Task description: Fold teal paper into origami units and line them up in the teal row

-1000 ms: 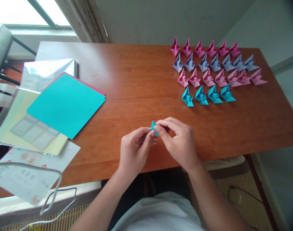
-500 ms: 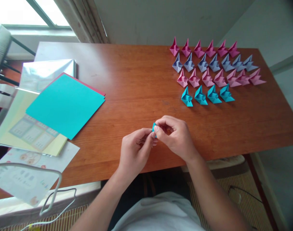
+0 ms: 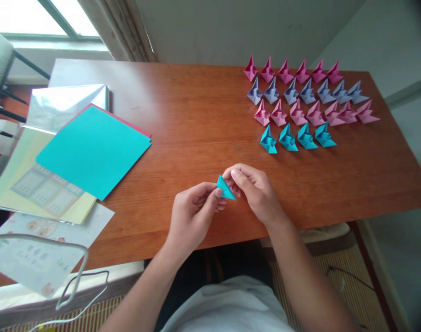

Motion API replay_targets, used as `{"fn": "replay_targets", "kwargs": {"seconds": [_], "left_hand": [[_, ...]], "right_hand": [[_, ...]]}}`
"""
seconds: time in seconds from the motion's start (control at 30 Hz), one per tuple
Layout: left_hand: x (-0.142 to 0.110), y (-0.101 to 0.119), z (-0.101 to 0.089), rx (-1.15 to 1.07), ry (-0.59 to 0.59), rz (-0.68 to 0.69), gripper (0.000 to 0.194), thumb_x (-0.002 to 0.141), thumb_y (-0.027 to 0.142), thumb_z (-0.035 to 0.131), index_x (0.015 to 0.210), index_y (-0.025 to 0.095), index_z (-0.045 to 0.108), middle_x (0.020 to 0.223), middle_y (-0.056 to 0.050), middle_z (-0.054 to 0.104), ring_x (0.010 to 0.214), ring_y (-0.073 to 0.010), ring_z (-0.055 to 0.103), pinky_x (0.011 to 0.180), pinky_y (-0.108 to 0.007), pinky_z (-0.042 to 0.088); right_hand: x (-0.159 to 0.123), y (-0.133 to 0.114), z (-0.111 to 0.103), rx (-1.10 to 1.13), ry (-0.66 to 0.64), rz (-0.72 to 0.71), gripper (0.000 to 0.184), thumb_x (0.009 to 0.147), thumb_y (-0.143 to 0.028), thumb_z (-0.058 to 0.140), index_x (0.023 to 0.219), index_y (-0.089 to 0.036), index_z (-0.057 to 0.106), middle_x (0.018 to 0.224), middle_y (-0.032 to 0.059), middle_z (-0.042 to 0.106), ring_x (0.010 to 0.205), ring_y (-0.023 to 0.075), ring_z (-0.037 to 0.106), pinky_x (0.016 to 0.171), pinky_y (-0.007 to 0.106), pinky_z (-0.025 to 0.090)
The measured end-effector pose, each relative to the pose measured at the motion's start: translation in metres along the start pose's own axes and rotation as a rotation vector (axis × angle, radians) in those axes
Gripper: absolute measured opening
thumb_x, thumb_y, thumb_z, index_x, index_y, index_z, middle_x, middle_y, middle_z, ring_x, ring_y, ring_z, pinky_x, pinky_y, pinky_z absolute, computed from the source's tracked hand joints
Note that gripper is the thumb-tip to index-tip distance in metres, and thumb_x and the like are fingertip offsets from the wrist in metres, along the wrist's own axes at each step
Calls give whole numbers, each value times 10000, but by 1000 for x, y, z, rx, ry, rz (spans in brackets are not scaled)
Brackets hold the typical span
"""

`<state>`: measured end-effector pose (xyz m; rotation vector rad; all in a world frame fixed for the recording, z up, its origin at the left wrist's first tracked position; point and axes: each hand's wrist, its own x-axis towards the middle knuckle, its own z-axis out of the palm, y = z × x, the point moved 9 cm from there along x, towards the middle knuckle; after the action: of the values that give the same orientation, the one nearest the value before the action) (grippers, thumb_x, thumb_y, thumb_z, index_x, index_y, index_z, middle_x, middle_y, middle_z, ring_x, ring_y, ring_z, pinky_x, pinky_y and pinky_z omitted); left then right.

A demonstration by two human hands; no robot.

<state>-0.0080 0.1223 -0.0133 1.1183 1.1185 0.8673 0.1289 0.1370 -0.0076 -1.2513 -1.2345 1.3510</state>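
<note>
A small turquoise piece of folded paper point(image 3: 225, 189), triangular in outline, is held just above the near part of the table. My left hand point(image 3: 195, 212) pinches its left side between thumb and fingers. My right hand point(image 3: 254, 191) is close beside the paper's right edge, its fingers loosely curled and its thumb lifted off the paper. Whether the right fingertips still touch the back of the paper cannot be made out. Beyond my hands stands a row of turquoise folded paper figures point(image 3: 288, 138) with pointed tips.
Behind the turquoise row are rows of pink point(image 3: 315, 113), lilac point(image 3: 308, 92) and magenta point(image 3: 302, 72) paper figures. At the left lie turquoise paper sheets point(image 3: 94, 150), a clear-wrapped pack point(image 3: 67, 103), a yellow packet point(image 3: 9, 161) and a printed sheet point(image 3: 40, 258). A white cable point(image 3: 93, 299) hangs at lower left.
The folded paper has turned so that its broad triangular face shows. My right thumb has come off it, while my left hand keeps its pinch.
</note>
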Motion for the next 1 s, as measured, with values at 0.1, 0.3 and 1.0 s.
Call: {"fn": "replay_targets", "kwargs": {"seconds": [0.1,0.3,1.0], "left_hand": [[0,-2,-1,-12,-4,-6,202,934,339,694,912,145,744,772,-37,781,657,-119,717,603,-165,556],[0,-2,1,55,-4,31,194,932,327,690,913,146,756,722,-25,739,659,-138,718,617,-198,564],[1,-4,0,68,1,23,220,901,363,718,838,152,730,714,-36,728,616,-143,675,579,-225,537]], "right_hand": [[1,-2,2,-52,-15,-9,246,1004,-385,574,862,-197,646,750,-22,601,673,106,539,602,242,427],[1,-9,7,-194,-44,-47,208,968,-300,612,790,-194,620,717,-31,616,644,102,551,579,235,426],[-9,-19,8,-438,-90,-186,258,1013,-301,570,785,-195,627,733,-18,645,649,105,555,609,252,399]]}}
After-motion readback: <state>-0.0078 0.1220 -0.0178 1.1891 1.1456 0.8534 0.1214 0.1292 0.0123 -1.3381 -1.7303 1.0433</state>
